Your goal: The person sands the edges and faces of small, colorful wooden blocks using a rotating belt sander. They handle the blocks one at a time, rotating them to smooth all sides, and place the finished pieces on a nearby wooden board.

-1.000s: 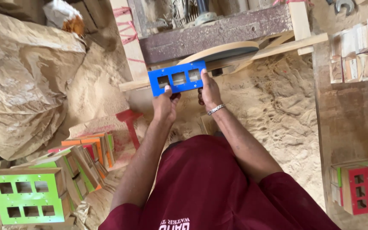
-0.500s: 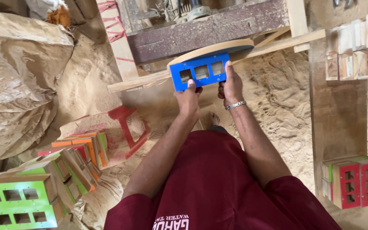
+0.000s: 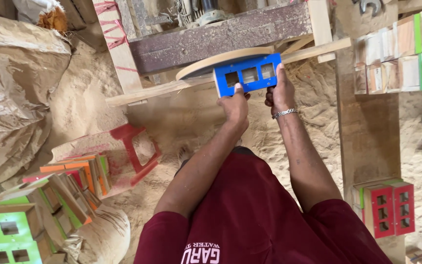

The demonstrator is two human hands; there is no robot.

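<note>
Both hands gripping a blue rectangular panel (image 3: 248, 74) with three square cutouts: left hand (image 3: 235, 105) closed on its lower left edge, thumb up on the face, right hand (image 3: 280, 93) closed on its right end, fingers wrapped along the side; metal bracelet (image 3: 284, 113) on the right wrist. Panel held up, slightly tilted, its top edge right against a round wooden disc (image 3: 223, 59), seen edge-on; cannot tell if actually touching. Disc sits under a dark worn wooden beam (image 3: 221, 34) of a machine frame, with a pale wood strip (image 3: 313, 51) running across behind panel. Sawdust (image 3: 191, 117) covers floor below hands. Red painted frame piece (image 3: 135, 146) lies in the sawdust lower left of hands. Further left, pile of orange and green panels (image 3: 72, 181), and a bright green panel with cutouts (image 3: 6, 234) at the corner. Big dusty sack (image 3: 15, 93) at left. Right side: stack of raw wooden blocks with green edges (image 3: 401, 49) up top, red panels with cutouts (image 3: 389, 208) lower right. Person wears maroon shirt (image 3: 255, 215).
</note>
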